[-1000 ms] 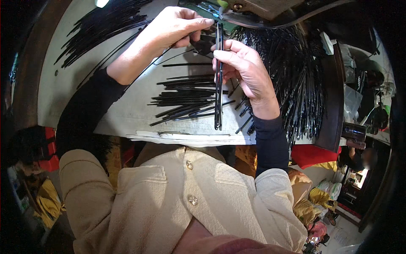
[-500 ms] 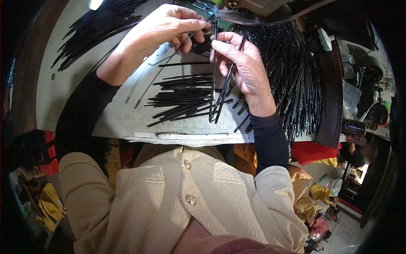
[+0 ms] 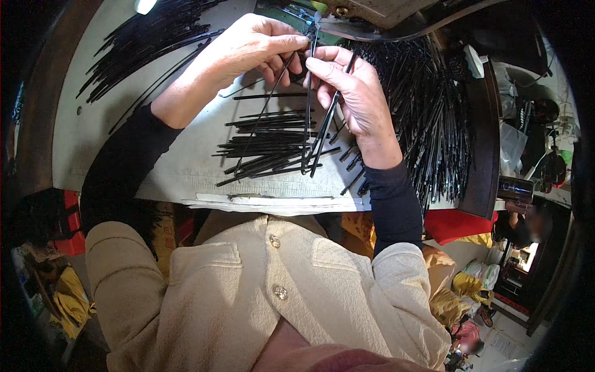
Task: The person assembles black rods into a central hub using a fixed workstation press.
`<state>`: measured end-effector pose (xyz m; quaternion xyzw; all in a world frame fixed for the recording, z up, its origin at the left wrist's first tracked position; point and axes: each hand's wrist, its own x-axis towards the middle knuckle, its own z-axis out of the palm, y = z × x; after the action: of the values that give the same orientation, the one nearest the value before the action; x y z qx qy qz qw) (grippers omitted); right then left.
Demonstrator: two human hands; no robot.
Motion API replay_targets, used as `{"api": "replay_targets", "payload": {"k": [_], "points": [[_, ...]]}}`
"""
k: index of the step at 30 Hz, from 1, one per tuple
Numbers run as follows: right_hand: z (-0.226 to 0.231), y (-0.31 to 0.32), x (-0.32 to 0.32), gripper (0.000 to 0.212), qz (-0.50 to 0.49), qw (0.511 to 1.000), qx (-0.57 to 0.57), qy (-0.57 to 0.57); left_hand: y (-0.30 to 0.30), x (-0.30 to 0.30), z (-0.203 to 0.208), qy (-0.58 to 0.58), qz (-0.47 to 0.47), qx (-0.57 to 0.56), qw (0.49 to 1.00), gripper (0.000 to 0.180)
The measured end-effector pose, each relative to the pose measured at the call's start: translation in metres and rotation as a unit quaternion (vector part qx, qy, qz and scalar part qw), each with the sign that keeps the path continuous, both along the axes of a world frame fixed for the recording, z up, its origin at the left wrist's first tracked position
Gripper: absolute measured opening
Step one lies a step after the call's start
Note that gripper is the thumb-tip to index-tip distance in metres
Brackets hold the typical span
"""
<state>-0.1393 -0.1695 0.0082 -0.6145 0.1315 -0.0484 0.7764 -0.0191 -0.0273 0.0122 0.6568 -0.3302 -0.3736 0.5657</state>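
My left hand is closed in a pinch beneath the machine head, with a thin dark strand hanging down from its fingers. Close beside it, my right hand grips narrow black strips, glossy and cord-like. One of these strips runs nearly straight up toward the machine's working point, between the two hands. Fingers partly hide where strand and strips meet. On the white tabletop below lies a loose group of short black strips.
A dark metal machine arm overhangs the table's far side. A thick heap of long black strips covers the right side, by a brown wooden edge. More black strips lie far left. Bags sit on the floor at right.
My left hand has shifted slightly down, and a strand now hangs from it across the short strips. Long dark strips now lie beside my left forearm. My right hand has barely moved.
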Motion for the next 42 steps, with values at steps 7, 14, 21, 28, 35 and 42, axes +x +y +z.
{"api": "replay_targets", "payload": {"k": [7,14,21,28,35,42], "points": [[0.001,0.003,-0.001,0.022,-0.006,1.000,-0.016,-0.003,0.000,0.002,-0.003,-0.029,-0.005,-0.011,0.999,0.029],[0.001,0.002,0.002,0.020,-0.002,1.000,0.029,0.010,-0.001,0.004,0.005,-0.026,-0.001,0.001,1.000,0.026],[0.001,0.004,0.001,0.020,0.001,0.999,0.041,0.015,-0.001,0.002,0.003,-0.026,0.013,0.002,1.000,0.029],[0.002,0.007,-0.004,0.022,0.031,0.998,0.051,0.016,-0.002,-0.003,0.003,-0.043,0.020,0.007,0.999,0.031],[0.007,0.011,-0.005,0.016,0.029,0.999,0.043,0.013,-0.002,-0.006,0.024,-0.073,0.007,0.083,0.994,0.030],[0.027,-0.042,-0.037,0.039,0.009,0.936,-0.345,0.068,0.010,-0.009,0.037,-0.180,-0.032,0.176,0.967,0.030]]}}
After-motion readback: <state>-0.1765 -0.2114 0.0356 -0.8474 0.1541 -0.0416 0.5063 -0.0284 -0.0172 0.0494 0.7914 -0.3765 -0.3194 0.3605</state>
